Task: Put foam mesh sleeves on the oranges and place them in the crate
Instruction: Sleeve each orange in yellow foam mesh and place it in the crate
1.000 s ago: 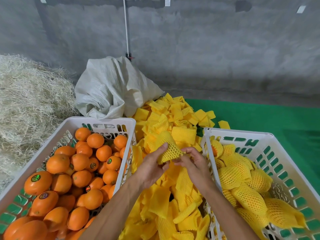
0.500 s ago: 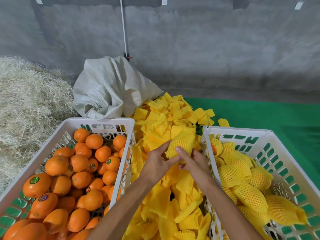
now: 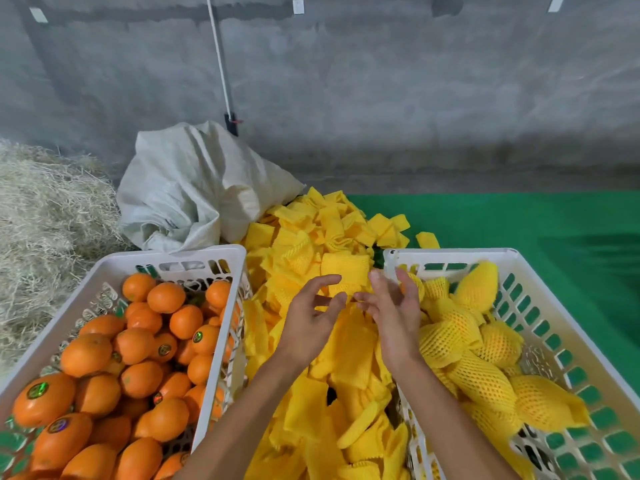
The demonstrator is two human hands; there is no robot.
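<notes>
— Fingers spread on both sides: the left hand (image 3: 308,327) and the right hand (image 3: 393,317) hover with digits loosely fanned, tips nearly meeting, gripping nothing.

— Touching anything?

— Hard to say. They hang just over the pile of foam sleeves (image 3: 332,368), which fills the gap between the two crates. A sleeved orange (image 3: 479,284) sits blurred at two o'clock from the right hand, inside the right crate (image 3: 450,254).

— How many in there?

— Roughly eight sleeved ones; they overlap, so I can't be exact. The left crate (image 3: 173,258), at nine o'clock, holds bare oranges (image 3: 166,297), well over thirty, heaped up near its rim.

— Room to move?

— Between the crate rims only that strip of sleeves. At twelve o'clock a white sack (image 3: 194,188), at ten o'clock straw (image 3: 45,220), at two o'clock green floor (image 3: 519,220).
</notes>
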